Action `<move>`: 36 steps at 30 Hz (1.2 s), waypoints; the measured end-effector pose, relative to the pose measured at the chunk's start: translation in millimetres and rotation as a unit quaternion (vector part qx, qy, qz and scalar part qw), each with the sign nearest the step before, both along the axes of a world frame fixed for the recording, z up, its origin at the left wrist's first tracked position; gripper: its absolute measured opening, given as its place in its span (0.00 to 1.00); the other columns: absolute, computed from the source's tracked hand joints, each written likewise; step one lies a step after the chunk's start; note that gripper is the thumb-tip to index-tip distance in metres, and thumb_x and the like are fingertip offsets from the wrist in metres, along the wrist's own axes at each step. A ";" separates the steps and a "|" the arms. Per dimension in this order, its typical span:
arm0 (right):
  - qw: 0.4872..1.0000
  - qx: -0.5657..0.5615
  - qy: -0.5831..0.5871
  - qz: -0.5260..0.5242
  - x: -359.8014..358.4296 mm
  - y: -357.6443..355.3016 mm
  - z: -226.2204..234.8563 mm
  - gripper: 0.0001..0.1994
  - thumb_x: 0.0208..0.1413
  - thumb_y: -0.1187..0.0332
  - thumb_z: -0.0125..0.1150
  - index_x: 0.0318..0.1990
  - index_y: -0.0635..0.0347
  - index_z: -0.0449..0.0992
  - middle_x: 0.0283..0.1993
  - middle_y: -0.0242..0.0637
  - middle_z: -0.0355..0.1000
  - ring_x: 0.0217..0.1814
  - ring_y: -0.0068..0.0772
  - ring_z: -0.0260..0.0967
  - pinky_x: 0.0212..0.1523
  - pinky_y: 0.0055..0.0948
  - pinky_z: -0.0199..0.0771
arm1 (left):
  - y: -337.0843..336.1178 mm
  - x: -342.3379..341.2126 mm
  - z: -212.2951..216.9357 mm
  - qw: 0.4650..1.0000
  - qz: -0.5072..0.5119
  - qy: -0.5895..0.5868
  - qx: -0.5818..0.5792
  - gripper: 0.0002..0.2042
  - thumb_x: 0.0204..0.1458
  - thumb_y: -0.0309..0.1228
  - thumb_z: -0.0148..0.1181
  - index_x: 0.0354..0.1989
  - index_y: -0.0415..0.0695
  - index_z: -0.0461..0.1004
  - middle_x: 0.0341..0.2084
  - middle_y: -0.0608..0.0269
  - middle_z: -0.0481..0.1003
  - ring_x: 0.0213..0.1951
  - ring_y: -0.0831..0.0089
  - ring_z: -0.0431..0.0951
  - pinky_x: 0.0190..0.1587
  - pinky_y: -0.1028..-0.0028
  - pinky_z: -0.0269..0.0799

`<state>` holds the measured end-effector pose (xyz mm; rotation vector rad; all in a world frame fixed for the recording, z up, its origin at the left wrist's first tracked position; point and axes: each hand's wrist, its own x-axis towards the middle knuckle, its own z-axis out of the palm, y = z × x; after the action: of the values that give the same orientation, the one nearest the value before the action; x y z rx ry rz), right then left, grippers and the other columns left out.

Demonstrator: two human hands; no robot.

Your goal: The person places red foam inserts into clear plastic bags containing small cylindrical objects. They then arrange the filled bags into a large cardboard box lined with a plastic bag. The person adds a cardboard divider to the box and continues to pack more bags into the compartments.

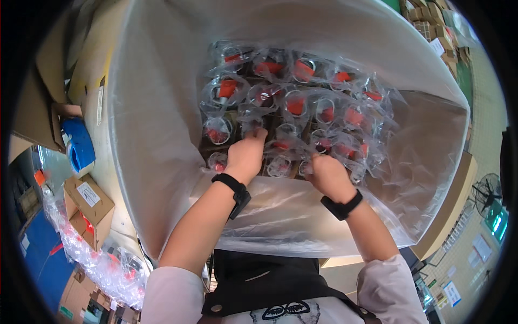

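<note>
Rows of round parts in clear plastic bags, with pale rings and red pieces, stand in a large box lined with a translucent plastic liner. Cardboard dividers partly show between them. Over the near rows reaches my left hand, its fingers curled down and closed on the plastic of one bagged part. My right hand, lower and to the right, is closed on the clear plastic around another part in the front row. Both sets of fingertips are partly hidden by the hands and film. Black bands circle both wrists.
Left of the box, a blue tape dispenser sits by a small open carton. More bagged parts with red pieces lie at the lower left. A fan stands far right, and stacked cartons are at the upper right.
</note>
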<state>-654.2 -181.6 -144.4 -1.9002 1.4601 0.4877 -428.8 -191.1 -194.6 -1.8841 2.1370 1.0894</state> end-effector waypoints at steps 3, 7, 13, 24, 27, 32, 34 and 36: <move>0.998 -0.034 -0.052 -0.031 13.0 1.8 -20.4 0.24 0.44 0.70 0.66 0.48 0.68 0.65 0.45 0.55 0.71 0.43 0.55 0.72 0.41 0.45 0.75 | 4.3 -7.3 -18.2 0.989 0.005 0.137 -0.055 0.10 0.48 0.30 0.60 0.40 0.45 0.76 0.37 0.51 0.73 0.39 0.53 0.78 0.38 0.57 0.74; 0.987 -0.099 -0.125 0.008 44.0 7.7 -25.4 0.26 0.44 0.74 0.62 0.52 0.69 0.62 0.47 0.54 0.68 0.44 0.54 0.73 0.41 0.41 0.78 | -2.6 -24.6 -38.7 0.979 0.132 0.143 0.053 0.09 0.50 0.28 0.57 0.37 0.40 0.78 0.37 0.50 0.77 0.40 0.56 0.78 0.41 0.64 0.73; 0.948 -0.054 -0.250 -0.189 61.9 10.1 -58.4 0.29 0.46 0.80 0.49 0.61 0.72 0.57 0.51 0.61 0.68 0.51 0.61 0.69 0.53 0.43 0.70 | 14.5 -35.4 -47.1 0.779 0.380 0.451 0.212 0.21 0.50 0.25 0.55 0.55 0.37 0.70 0.39 0.48 0.78 0.41 0.66 0.78 0.44 0.69 0.72; 0.940 -0.049 -0.227 -0.251 25.4 -25.7 -45.1 0.16 0.49 0.74 0.49 0.45 0.71 0.73 0.41 0.63 0.72 0.46 0.64 0.70 0.46 0.47 0.71 | -2.6 -82.3 -23.0 0.962 -0.077 -0.126 0.231 0.32 0.55 0.32 0.51 0.70 0.59 0.50 0.49 0.56 0.76 0.50 0.60 0.78 0.48 0.63 0.75; 0.969 0.037 -0.169 -0.177 32.4 -29.3 -48.2 0.18 0.47 0.74 0.51 0.47 0.69 0.71 0.43 0.61 0.73 0.48 0.62 0.71 0.48 0.47 0.71 | 7.1 -89.4 -30.5 0.974 -0.022 -0.101 0.200 0.18 0.54 0.36 0.52 0.54 0.52 0.68 0.43 0.54 0.78 0.46 0.58 0.79 0.46 0.64 0.75; 0.954 0.139 -0.152 -0.217 48.6 -35.0 -83.8 0.19 0.46 0.71 0.53 0.47 0.71 0.72 0.42 0.60 0.74 0.46 0.60 0.72 0.46 0.46 0.72 | 21.2 -65.6 -50.2 0.985 -0.017 -0.076 0.154 0.14 0.52 0.40 0.55 0.36 0.45 0.81 0.37 0.52 0.80 0.42 0.56 0.80 0.43 0.61 0.76; 0.964 0.191 -0.096 -0.157 49.0 -49.6 -88.3 0.24 0.48 0.71 0.51 0.54 0.72 0.68 0.42 0.61 0.74 0.44 0.60 0.73 0.43 0.46 0.72 | 15.6 -61.3 -27.7 0.986 -0.097 -0.037 0.132 0.12 0.51 0.36 0.54 0.33 0.43 0.80 0.34 0.50 0.79 0.39 0.54 0.80 0.40 0.60 0.76; 0.988 0.097 -0.088 -0.084 40.9 -53.4 -117.2 0.23 0.46 0.67 0.54 0.50 0.72 0.71 0.41 0.61 0.74 0.44 0.60 0.73 0.38 0.46 0.73 | 12.4 -59.4 -8.6 0.984 -0.129 -0.024 0.123 0.11 0.51 0.35 0.53 0.32 0.42 0.80 0.33 0.49 0.79 0.38 0.52 0.80 0.40 0.59 0.76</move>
<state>-613.3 -235.0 -261.6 -1.6101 1.3882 0.3601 -488.2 -178.7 -203.1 -1.4653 2.0405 1.1734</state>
